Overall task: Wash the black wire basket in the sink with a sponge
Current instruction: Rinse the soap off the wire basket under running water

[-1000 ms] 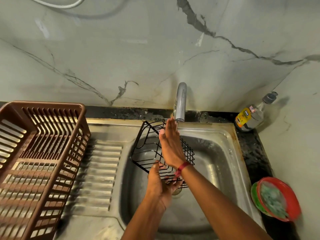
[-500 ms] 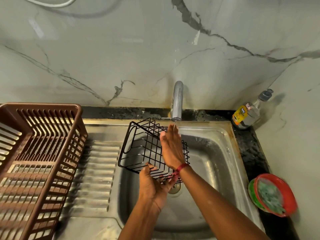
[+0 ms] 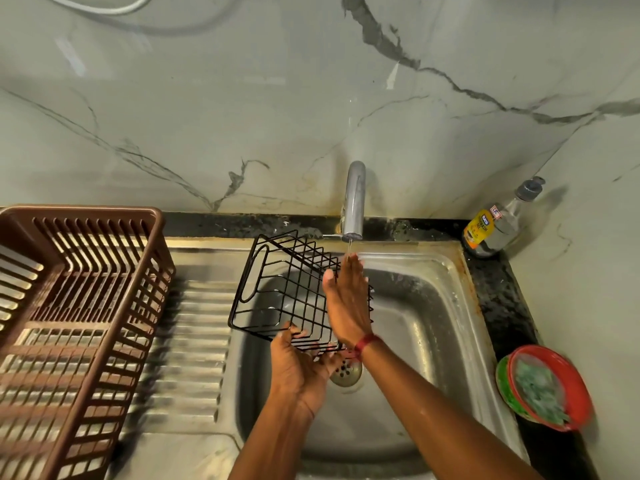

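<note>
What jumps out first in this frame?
The black wire basket hangs tilted over the steel sink, centre frame: the left hand grips its near corner, and the right hand lies flat against its right side, fingertips under the faucet and its thin trickle. A big brown slatted dish rack fills the left, on the drainboard. A red bowl sits on the black counter, far right.

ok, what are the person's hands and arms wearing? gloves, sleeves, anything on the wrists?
No gloves: left hand and right hand are bare. No sleeve in view on either forearm. A red thread band circles the right wrist; nothing shows on the left wrist. The right forearm has a wet sheen.
</note>
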`<state>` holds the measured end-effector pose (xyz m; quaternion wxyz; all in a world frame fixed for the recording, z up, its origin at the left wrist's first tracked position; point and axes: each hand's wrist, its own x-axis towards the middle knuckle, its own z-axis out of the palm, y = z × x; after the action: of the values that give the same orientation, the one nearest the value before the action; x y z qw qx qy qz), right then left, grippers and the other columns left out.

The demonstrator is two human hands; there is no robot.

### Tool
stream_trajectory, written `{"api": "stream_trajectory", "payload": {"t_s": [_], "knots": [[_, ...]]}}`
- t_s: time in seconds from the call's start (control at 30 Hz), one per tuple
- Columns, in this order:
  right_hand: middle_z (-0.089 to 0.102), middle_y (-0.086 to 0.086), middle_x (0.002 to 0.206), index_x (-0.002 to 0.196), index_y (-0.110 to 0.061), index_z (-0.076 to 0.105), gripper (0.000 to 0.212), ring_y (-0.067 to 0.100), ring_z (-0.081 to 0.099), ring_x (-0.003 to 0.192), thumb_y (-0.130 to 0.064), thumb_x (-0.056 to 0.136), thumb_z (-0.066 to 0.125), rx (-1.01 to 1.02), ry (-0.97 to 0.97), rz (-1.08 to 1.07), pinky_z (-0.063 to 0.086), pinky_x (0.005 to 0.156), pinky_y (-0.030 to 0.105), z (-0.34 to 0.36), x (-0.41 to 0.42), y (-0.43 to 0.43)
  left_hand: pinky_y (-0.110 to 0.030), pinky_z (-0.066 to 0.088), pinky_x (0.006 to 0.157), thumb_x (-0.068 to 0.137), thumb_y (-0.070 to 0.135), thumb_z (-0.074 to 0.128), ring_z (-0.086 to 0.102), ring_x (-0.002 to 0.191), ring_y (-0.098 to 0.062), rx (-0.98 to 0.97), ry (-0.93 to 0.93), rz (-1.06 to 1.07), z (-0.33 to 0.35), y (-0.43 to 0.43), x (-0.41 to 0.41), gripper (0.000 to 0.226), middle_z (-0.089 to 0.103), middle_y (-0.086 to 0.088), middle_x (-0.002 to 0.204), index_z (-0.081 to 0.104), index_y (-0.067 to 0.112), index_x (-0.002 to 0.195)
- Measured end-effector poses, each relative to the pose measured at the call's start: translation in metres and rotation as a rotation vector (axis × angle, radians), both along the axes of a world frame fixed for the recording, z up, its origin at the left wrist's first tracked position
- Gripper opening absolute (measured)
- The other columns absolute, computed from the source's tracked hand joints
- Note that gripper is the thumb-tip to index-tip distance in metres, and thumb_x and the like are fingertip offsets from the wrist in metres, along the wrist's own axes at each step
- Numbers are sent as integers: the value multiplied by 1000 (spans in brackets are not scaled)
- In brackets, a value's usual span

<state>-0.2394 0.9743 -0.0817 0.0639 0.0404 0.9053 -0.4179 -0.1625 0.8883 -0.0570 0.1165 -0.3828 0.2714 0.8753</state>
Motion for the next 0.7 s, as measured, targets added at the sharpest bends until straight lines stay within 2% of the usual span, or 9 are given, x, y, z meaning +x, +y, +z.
{"api": "stream_trajectory", "payload": {"t_s": [0.1,0.17,0.2,0.27,0.33,0.4,0.5,0.6,0.7], "knots": [[-25,-4,155,147,-26,-17,82,7,-22,143,-73,80,-12,14,104,87,-14,116,29,-2,30,-12,-52,52,90,83,19,52,61,100,-38,12,2,5,-4,-2,-2,20,67,-25,107,70,13,89],[-23,-6,155,146,-28,-16,77,7,-20,143,-70,82,-11,-16,79,52,-13,116,29,-11,21,-4,-49,52,82,81,16,53,57,89,-33,-1,-17,19,-4,0,-1,15,60,-20,95,65,18,72],[-22,-6,155,147,-27,-15,75,8,-18,144,-68,85,-8,-42,22,-2,-11,117,32,-17,14,3,-48,54,77,76,17,56,55,85,-32,15,-4,31,1,1,1,4,56,-17,91,59,18,74],[-19,-6,156,149,-25,-11,72,12,-14,145,-63,89,0,-114,-110,-118,-10,118,38,-27,1,18,-47,55,73,69,21,59,56,82,-33,22,0,30,2,1,1,14,57,-15,87,53,18,80],[-19,-6,157,150,-24,-10,74,14,-13,146,-64,88,2,-146,-172,-162,-9,119,42,-34,-3,27,-49,55,75,78,21,56,56,77,-32,-2,-5,25,7,-4,1,6,56,-15,82,54,17,75],[-13,-3,159,151,-25,-3,81,16,-9,147,-70,85,3,-218,-144,-176,-5,120,46,-30,-4,23,-51,54,77,87,21,53,54,76,-32,-27,-58,16,9,-7,-2,19,54,-15,81,56,15,70],[4,-3,161,151,-30,13,88,18,5,148,-81,80,5,-463,-80,-157,2,119,50,1,-13,5,-57,53,90,92,24,53,60,75,-28,-37,-114,-2,6,3,-8,20,60,-8,75,57,17,73],[30,-2,155,148,-25,30,71,15,24,142,-63,93,6,-860,-125,-191,12,113,41,33,-26,-4,-54,48,100,94,54,50,66,81,-2,-9,-86,13,-35,10,-9,30,69,11,92,60,37,72],[56,13,135,134,-8,50,59,21,52,125,-48,100,23,-1335,-167,-320,32,107,33,40,-40,15,-50,55,78,91,28,54,64,91,-35,-45,-143,-98,-9,5,-6,23,68,-17,98,67,11,97]]}}
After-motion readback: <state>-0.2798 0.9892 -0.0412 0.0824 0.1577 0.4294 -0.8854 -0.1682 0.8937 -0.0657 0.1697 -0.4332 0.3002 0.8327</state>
